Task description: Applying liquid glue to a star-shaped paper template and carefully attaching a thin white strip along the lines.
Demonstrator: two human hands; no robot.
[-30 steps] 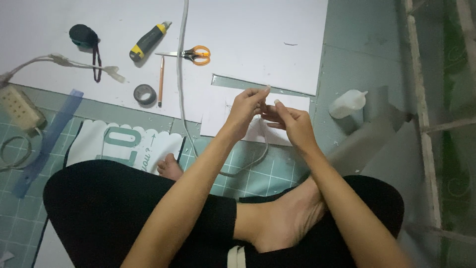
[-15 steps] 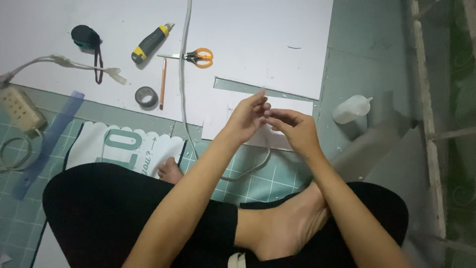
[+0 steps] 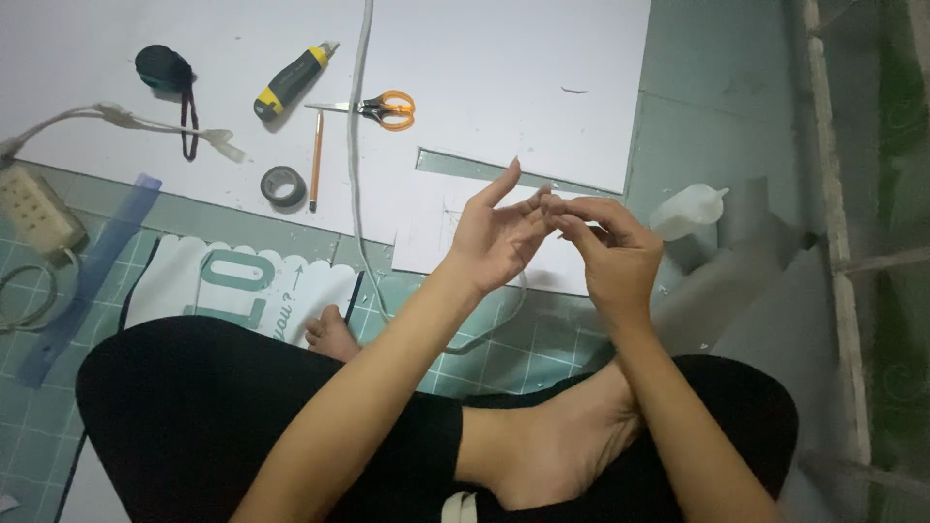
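Observation:
My left hand (image 3: pixel 492 240) is raised above the floor with its palm up and fingers spread, holding nothing. My right hand (image 3: pixel 612 254) is beside it, fingers curled and pinching at the left hand's fingertips; I can make out nothing between them. Below both hands lies a small white cut piece of board (image 3: pixel 428 237), on the edge of a large white sheet (image 3: pixel 504 48). I sit cross-legged in black trousers, with a bare foot (image 3: pixel 542 455) under my forearms.
Orange-handled scissors (image 3: pixel 389 107), a yellow and black utility knife (image 3: pixel 291 83), a pencil (image 3: pixel 316 160) and a dark tape roll (image 3: pixel 284 185) lie on the sheet. A translucent bottle (image 3: pixel 686 209) is at right. A green cutting mat (image 3: pixel 441 334), printed card (image 3: pixel 242 286), blue ruler (image 3: pixel 92 276) and power strip (image 3: pixel 34 208) are at left.
Both hands have lifted off the small white piece and come closer to the camera. The left fingers have spread, and the right fingers now pinch at their tips.

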